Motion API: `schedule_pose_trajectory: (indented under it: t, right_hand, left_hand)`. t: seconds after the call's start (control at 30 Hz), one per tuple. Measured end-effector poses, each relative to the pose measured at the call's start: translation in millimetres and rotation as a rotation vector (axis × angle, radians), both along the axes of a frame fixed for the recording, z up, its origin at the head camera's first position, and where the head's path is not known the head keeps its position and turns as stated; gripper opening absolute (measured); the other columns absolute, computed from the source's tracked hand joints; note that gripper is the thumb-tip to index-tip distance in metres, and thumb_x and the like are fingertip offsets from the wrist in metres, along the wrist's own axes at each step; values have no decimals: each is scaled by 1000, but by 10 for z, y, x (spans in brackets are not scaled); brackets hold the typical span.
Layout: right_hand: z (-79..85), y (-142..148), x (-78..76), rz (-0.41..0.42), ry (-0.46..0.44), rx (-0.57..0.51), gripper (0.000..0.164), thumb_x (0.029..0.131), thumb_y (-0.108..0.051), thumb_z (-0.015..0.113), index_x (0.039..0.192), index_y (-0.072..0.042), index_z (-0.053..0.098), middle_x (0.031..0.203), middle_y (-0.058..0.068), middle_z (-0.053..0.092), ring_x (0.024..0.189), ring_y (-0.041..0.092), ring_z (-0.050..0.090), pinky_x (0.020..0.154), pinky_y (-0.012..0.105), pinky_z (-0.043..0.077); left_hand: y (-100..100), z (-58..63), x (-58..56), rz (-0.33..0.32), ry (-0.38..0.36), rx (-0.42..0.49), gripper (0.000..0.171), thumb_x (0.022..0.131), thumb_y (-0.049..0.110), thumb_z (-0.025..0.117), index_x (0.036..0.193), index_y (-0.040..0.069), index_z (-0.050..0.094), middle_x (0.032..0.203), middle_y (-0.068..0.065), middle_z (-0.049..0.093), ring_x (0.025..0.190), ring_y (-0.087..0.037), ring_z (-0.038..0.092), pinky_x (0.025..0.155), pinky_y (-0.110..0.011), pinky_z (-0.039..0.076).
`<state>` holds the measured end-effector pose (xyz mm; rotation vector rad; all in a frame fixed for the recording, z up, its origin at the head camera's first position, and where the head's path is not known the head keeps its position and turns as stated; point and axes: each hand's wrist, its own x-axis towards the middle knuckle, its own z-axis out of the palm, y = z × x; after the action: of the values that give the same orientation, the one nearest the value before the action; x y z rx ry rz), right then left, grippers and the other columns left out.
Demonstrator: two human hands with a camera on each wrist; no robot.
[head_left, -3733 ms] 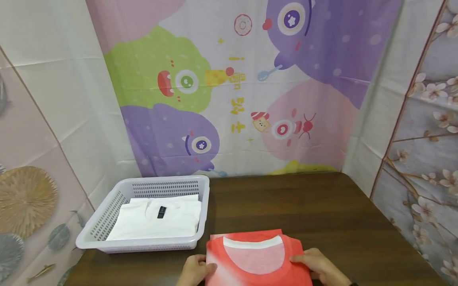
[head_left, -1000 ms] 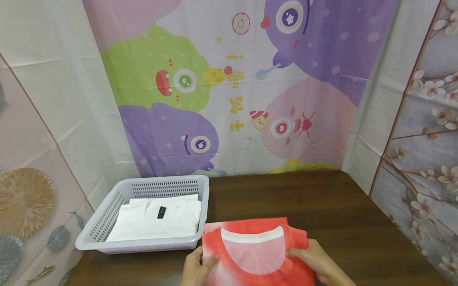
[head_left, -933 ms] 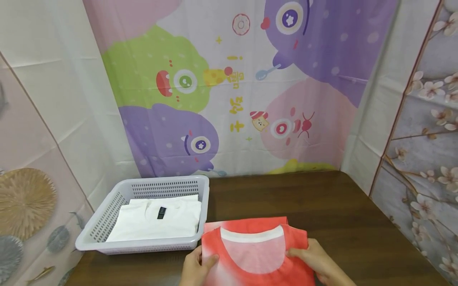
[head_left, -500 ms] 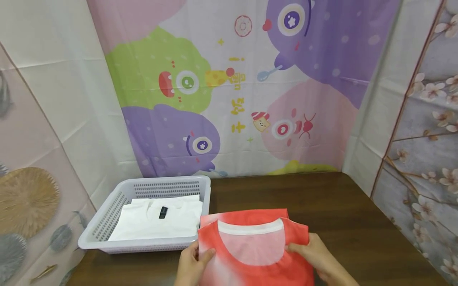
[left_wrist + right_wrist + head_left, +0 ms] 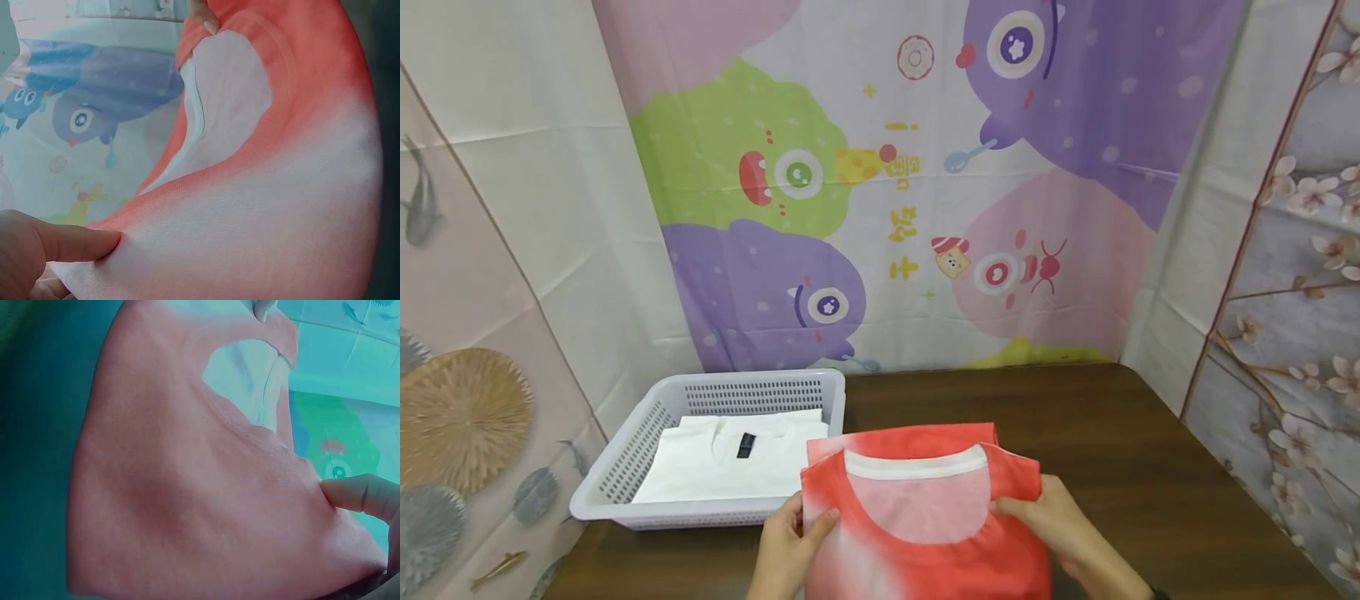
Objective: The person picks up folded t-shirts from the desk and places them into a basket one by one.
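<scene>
A folded red shirt with a pale patch and a white neckband is held up at the front of the table in the head view. My left hand pinches its left side, thumb on the front and fingers behind. On the opposite side my right hand grips it the same way, thumb beside the neckline. In the left wrist view the left thumb presses on the pale cloth of the shirt. The right wrist view has the right thumb on the shirt's upper edge. The fingers behind the cloth are mostly hidden.
A pale grey plastic basket stands left of the shirt, with a folded white T-shirt inside. The brown wooden table reaches back to a cartoon-printed curtain. Patterned cloth panels hang at both sides.
Both hands have raised the red shirt and brought it slightly left, so its upper left corner now overlaps the basket's right front corner in the head view. The basket stays put.
</scene>
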<state>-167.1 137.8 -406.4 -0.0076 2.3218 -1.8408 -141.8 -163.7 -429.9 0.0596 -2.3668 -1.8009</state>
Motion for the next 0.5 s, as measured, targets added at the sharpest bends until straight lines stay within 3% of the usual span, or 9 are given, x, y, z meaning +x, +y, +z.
schedule_pose_trajectory:
  t: [0.5]
  right_hand:
    - [167,-142,-68,28,48,-18,29,78,-10,68,103,6,65,74,-8,69,67,8,64,67,26,54]
  left_hand:
    - [-147,162,0,38,21,30,40,90,11,65,123,-10,57,105,-25,70,74,3,60,67,-20,53]
